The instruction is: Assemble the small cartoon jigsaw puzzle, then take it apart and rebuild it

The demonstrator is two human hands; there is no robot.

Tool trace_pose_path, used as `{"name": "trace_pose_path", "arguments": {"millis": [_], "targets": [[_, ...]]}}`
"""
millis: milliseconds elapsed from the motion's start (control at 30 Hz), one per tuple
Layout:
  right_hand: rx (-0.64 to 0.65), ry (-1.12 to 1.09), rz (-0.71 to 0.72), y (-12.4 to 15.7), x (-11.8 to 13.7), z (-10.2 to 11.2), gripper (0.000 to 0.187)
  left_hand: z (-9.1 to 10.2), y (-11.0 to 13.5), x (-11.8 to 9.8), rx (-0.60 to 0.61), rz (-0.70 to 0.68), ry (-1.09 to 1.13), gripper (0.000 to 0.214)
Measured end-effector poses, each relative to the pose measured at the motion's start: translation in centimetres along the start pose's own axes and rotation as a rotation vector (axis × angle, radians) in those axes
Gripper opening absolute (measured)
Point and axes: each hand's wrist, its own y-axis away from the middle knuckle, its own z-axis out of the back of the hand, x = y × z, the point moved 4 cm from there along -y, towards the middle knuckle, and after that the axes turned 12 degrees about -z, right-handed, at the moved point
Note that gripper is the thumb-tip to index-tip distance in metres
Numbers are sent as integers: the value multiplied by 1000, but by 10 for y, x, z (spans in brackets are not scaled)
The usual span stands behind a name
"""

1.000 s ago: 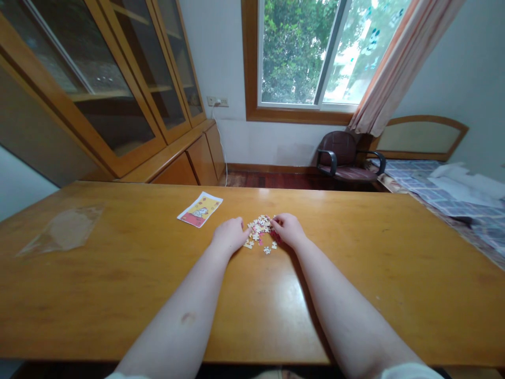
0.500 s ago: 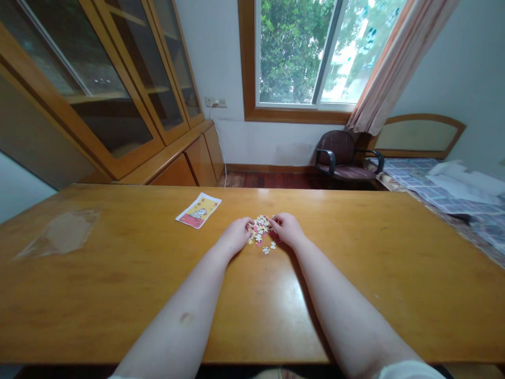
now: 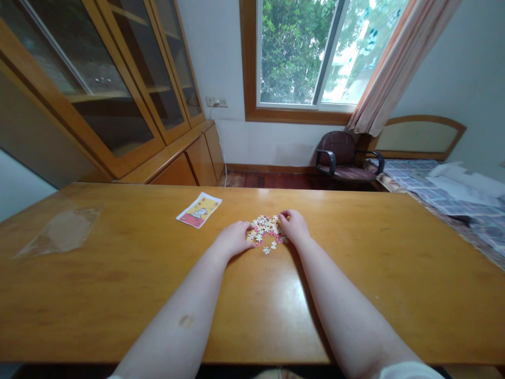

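The open left hand [image 3: 235, 238] and open right hand [image 3: 294, 226], held apart, are flanking a loose heap of small cream-and-pink cardboard jigsaw pieces [image 3: 266, 230], which seems to call for spreading out

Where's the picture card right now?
In the head view, the picture card lies on the wooden table, left of the jigsaw pieces and just beyond the left hand.

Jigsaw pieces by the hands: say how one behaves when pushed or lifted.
The loose jigsaw piece looks thin and light, probably stiff card, so it should slide easily on the glossy wooden table. Lying flat, it seems unlikely to roll.
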Motion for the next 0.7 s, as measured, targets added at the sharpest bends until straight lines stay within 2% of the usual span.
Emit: {"name": "trace_pose_path", "arguments": {"millis": [100,300,367,567,700], "targets": [[62,41,-13,0,-1,-1,24,-5,-2,1,14,5,61,37],[158,101,243,8,8,-10,38,-8,-3,1,-1,-48,70,31],[176,71,233,7,7,-12,33,-8,-3,0,-1,-73,91,31],[149,4,73,1,0,-5,18,-10,-4,-1,5,-82,142,37],[207,59,132,3,0,-3,23,-7,-4,-2,-10,-79,102,28]]}}
